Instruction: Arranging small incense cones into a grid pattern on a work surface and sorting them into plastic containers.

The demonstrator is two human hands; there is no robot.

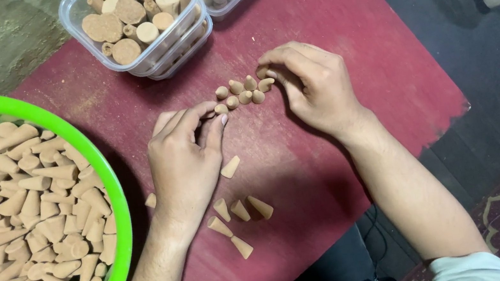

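Six or so loose cones (239, 216) lie nearest on the red tabletop (323, 15). Left hand (183, 162) pinches one cone against the upright cluster (242, 92), right hand (314, 87) pinching its far end. A clumsy nudge could topple them. Tub (137, 20) beyond.

Even, fairly dim overhead light — soft shadows under both arms, pic sharp, no glare.

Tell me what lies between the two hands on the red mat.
In the head view, a small cluster of upright tan cones stands in two short rows between the left hand and the right hand, whose fingers touch its ends, on the red mat.
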